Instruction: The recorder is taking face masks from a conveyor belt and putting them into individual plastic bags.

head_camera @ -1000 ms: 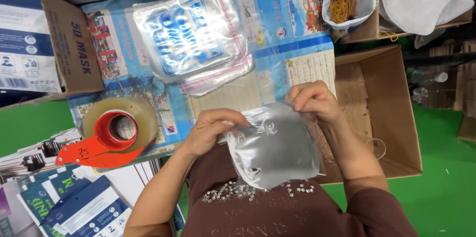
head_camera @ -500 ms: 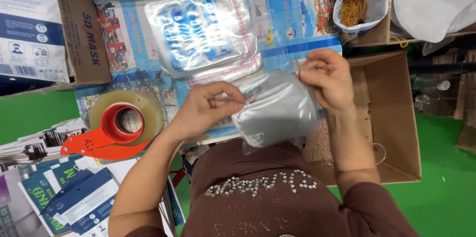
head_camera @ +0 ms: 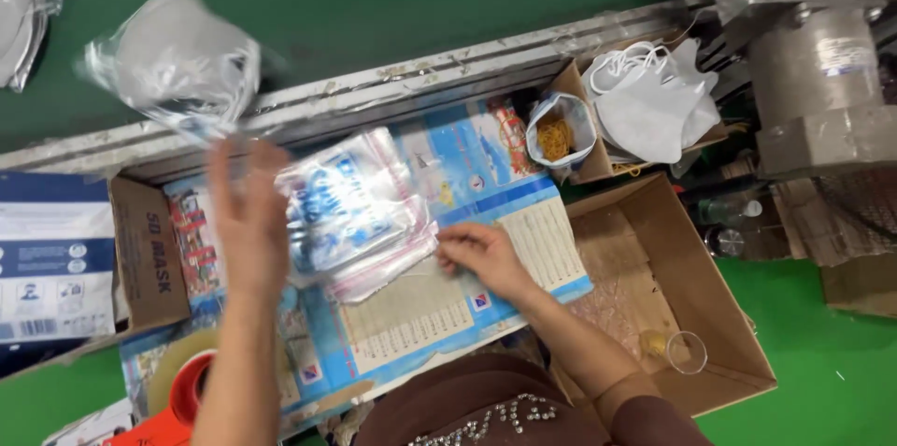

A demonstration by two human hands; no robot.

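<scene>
Lying at the far left edge on the green belt, a bagged white mask rests alone. Right of it, a second bagged mask shows blurred over the belt, just beyond the left hand's fingertips; whether it touches them cannot be told. Below, a blue and white carton sits beside a brown cardboard flap. The left hand is raised, fingers spread upward, its grip open and closed around nothing. Near that forearm a roll of clear tape on a red dispenser sits on the counter, which is covered with blue printed sheets. A stack of clear printed bags lies in the middle of the counter. The right hand rests at the stack's lower right corner, fingers curled and pinching the edge of a bag. Further right, a small bag of rubber bands stands next to a box of loose white masks, and an open brown box sits below.
</scene>
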